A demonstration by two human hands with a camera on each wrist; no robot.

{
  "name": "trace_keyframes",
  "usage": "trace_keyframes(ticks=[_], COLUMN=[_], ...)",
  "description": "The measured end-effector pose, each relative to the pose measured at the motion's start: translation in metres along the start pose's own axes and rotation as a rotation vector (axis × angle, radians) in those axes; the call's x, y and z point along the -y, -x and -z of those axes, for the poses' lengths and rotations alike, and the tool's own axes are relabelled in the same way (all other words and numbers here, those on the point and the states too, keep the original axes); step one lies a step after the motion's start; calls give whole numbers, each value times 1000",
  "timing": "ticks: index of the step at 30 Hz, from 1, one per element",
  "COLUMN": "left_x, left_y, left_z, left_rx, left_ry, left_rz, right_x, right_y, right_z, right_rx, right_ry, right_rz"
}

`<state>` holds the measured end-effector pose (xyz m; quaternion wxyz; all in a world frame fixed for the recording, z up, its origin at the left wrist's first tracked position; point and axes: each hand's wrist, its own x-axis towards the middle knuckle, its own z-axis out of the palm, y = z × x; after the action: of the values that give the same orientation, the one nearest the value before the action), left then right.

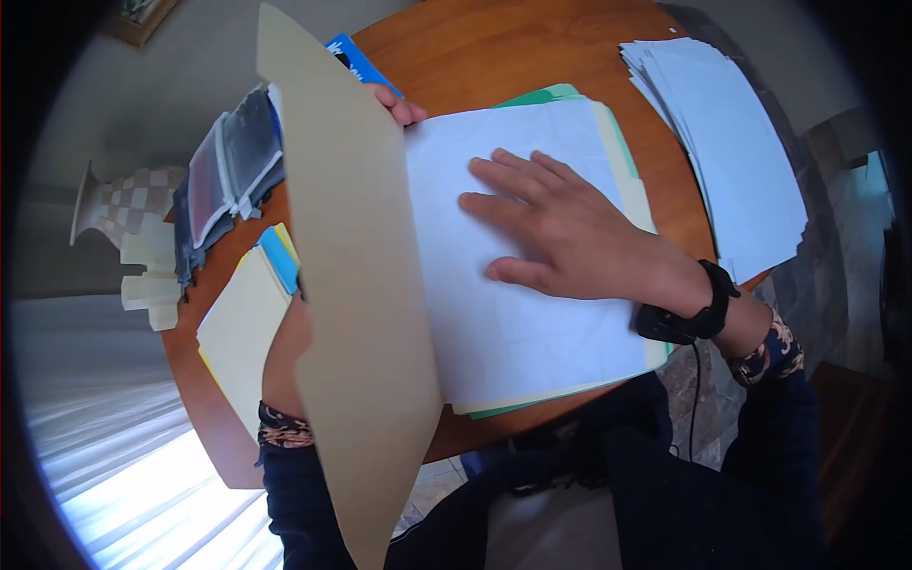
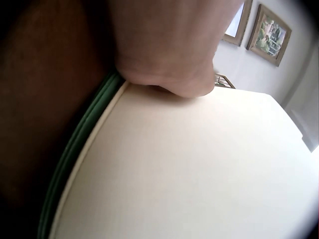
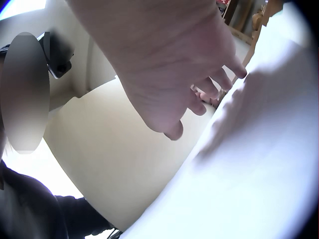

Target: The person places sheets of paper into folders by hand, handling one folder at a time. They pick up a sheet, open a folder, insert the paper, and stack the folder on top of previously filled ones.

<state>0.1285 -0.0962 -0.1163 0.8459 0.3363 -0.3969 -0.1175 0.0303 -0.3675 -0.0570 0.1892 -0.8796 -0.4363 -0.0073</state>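
A cream file folder stands opened, its cover raised on the left. White sheets lie inside it, on top of green folders. My right hand is spread over the sheets, palm down with fingers apart, the fingertips close over the paper. My left hand is mostly hidden behind the raised cover; its curled fingers show at the folder's far edge by the fold. In the left wrist view, the left hand grips beside the cover's outer face and the green folder edges.
A stack of white paper lies at the table's right. On the left are cream folders with blue and yellow edges, clear-fronted dark cases and a checkered vase. A blue booklet sits behind the cover.
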Motion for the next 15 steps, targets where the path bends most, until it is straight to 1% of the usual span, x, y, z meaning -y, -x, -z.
trace_keyframes(ticks=[1, 2, 3, 5, 6, 7, 9, 10, 11, 12, 13, 14, 15], left_x=[-2, 3, 9, 23, 18, 17, 16, 16, 16, 16, 16, 15, 15], left_y=[1, 0, -1, -3, -4, -5, -4, -4, -4, -4, -6, -8, -10], left_z=[-14, -18, -21, -19, -24, -28, -36, -36, -40, -45, -49, -53, -56], left_rx=[-170, -255, -342, -642, -691, -696, -617, -602, -600, -574, -548, -546, -551], left_ry=[-181, -261, -341, -670, -769, -761, -845, -879, -878, -969, -1059, -1059, -1119], left_rz=[10, 2, 0, 65, 156, 141, 200, 212, 201, 201, 203, 200, 187], right_x=[-5, -13, -20, -39, -53, -67, -81, -83, -84, -84, -87, -89, -92], right_y=[-1, -1, -1, -4, -4, -2, 0, 1, 2, 4, 6, 9, 12], right_z=[4, 6, 14, 32, 31, 33, 42, 44, 47, 51, 54, 57, 58], right_rx=[5, -137, -122, -361, -466, -458, -571, -572, -595, -620, -622, -538, -457], right_ry=[-129, -120, -94, -400, -444, -430, -886, -876, -960, -1045, -1039, -951, -866], right_rz=[-6, -1, -4, -194, -213, -206, -426, -416, -506, -598, -593, -613, -635])
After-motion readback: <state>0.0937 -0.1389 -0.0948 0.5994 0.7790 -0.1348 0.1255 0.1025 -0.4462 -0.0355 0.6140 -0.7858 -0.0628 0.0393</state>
